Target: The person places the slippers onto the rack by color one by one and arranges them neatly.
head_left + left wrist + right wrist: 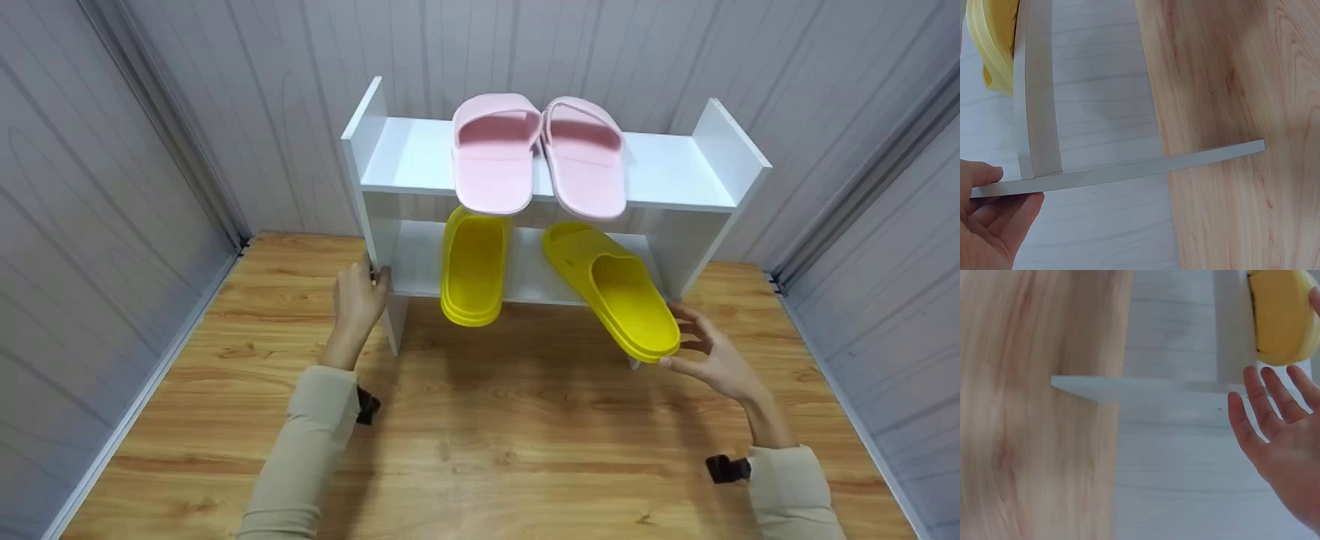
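Observation:
A white shoe rack [660, 172] stands on the floor. On its left side panel [1112, 172], my left hand [358, 294] pinches the edge, thumb on one face and fingers on the other. Two yellow slippers lie on the lower shelf: the left slipper [474, 266] points straight back, while the right slipper [615, 289] is turned aslant, its heel jutting past the front edge. Beside that heel is my right hand [712, 356], fingers spread and fairly straight, thumb tip right at the sole's rim. In the right wrist view its fingertips are near the right side panel [1145, 389].
Two pink slippers [493, 161] sit side by side on the upper shelf [420, 154], heels over its front edge. Grey panelled walls [285, 112] enclose the rack behind and on both sides. Wood-patterned flooring [487, 450] spreads in front.

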Demonstrator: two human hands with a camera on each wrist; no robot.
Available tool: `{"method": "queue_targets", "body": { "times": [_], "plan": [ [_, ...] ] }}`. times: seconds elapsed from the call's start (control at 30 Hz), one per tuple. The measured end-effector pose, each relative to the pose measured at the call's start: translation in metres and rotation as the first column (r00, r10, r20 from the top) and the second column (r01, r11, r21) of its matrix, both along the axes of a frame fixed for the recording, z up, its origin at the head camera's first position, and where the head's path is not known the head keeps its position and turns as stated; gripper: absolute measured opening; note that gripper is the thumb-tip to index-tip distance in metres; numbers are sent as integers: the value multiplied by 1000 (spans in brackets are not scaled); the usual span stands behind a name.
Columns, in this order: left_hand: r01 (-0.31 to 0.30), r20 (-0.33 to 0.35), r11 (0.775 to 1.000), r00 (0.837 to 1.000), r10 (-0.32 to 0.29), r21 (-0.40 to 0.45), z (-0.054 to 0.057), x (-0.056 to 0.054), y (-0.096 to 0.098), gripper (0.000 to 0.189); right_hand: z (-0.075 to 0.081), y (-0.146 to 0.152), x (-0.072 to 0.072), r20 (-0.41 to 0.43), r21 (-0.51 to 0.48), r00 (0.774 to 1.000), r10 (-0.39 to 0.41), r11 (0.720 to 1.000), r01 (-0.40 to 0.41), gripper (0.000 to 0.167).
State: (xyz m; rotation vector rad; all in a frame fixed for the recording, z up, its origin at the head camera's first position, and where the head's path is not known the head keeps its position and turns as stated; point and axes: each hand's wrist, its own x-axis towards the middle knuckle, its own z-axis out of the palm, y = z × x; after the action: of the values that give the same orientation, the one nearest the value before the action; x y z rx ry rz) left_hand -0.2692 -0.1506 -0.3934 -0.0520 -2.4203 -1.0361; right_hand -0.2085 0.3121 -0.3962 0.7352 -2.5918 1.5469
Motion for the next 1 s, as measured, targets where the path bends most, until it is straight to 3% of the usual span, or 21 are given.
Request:
{"method": "queue_targets", "body": {
  "times": [0.13,0.47,0.67,0.97,1.0],
  "plan": [
    [-15,12,1000,1000,15,-2,1,0,0,25,-6,-8,-2,-30,-49,1000,1,999,-2,69],
    [2,-12,1000,1000,-2,16,0,-1,-1,24,-25,-47,-7,-106,-174,985,-140,977,120,69],
    [-1,-16,1000,1000,2,20,0,0,0,24,-49,-68,-18,-144,-230,961,-234,953,197,71],
    [-15,3,1000,1000,15,-18,1,0,0,25,-57,-102,-20,-163,-247,918,-362,915,318,71],
    [-20,6,999,1000,20,-26,1,0,1,25,-63,-103,-24,-170,-262,914,-368,911,318,71]
  ]
}}
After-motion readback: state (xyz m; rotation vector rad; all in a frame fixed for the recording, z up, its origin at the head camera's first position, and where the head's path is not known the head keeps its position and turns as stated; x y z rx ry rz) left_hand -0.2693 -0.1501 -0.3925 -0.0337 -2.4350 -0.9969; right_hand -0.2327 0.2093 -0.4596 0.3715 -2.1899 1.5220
